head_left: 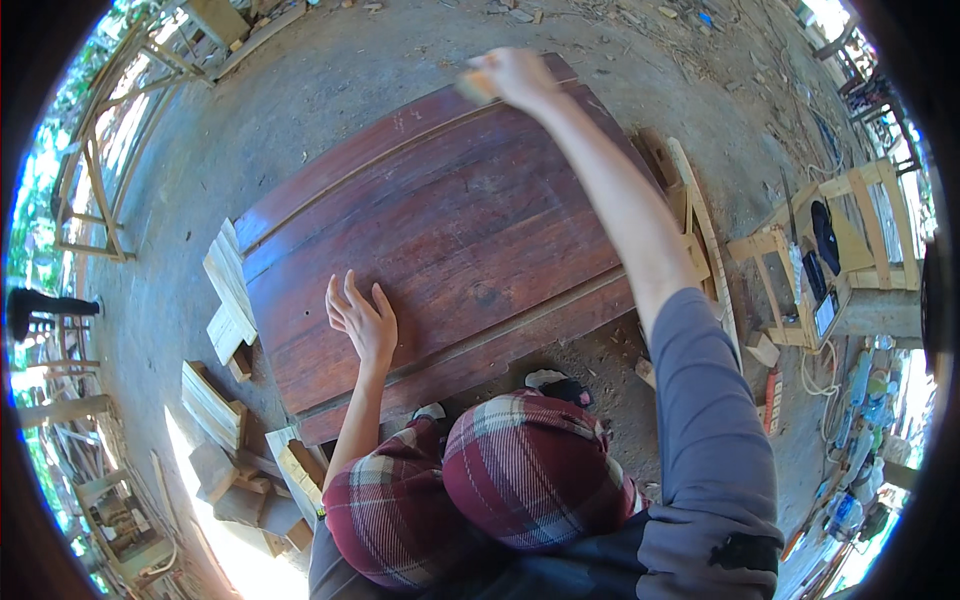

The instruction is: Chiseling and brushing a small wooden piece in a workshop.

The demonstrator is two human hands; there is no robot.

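A broad, reddish-brown rectangular wooden panel (pixel 440 215) lies before the person's maroon-plaid knees (pixel 535 470). Over its near-left part, the left grip (pixel 362 322) has fingers loosely spread, contact unclear. Near its far-right corner, the right grip (pixel 518 78) clasps a small, blurred tan block (pixel 478 87).

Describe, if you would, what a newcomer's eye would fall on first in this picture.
Probably the broad reddish-brown wooden panel filling the middle of the view. Next, perhaps, the red plaid garment over the person's bent knees at the lower centre. The right hand also stands out at the panel's far edge, gripping a blurred tan object, while the open left hand is at the panel's near left part.
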